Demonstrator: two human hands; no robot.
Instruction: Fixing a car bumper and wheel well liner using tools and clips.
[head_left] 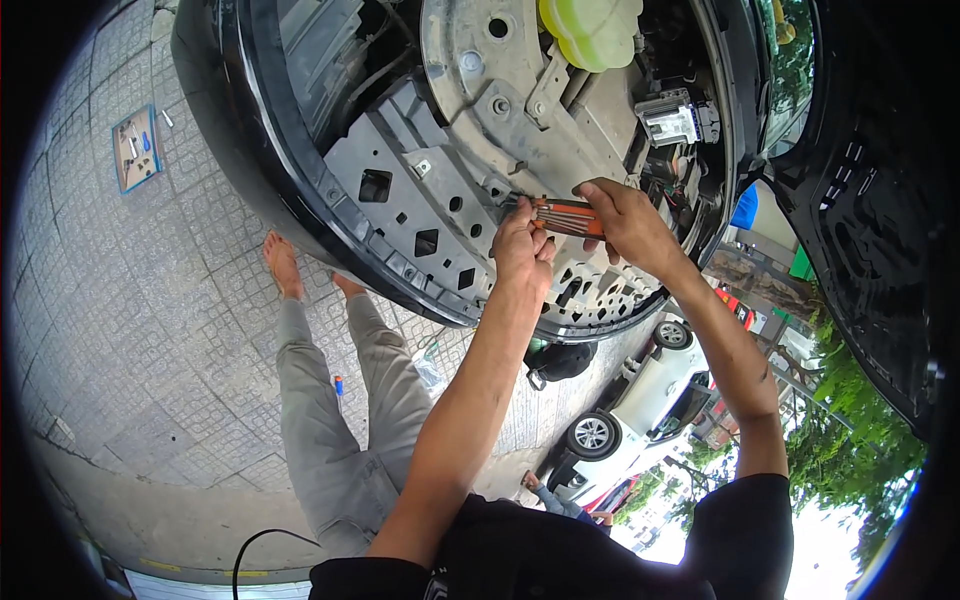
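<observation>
Fingers of the right hand (632, 222) gripping an orange-and-silver slatted tool (568, 217), left hand (522, 248) curled near its hidden tip, hold unclear, pale-grey perforated panel (440, 186) underneath.

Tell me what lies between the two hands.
In the head view, an orange hand tool, apparently a folding hex-key set, spans the gap from the left hand to the right hand.

You're out in open daylight here, grey patterned paving (150, 310) spreading wide on your left and giving way to a smoother strip (170, 500) lower down. Off to your right stands a white car (640, 415), leafy trees (850, 440) nearby, the sky (815, 545) glaring white!
</observation>
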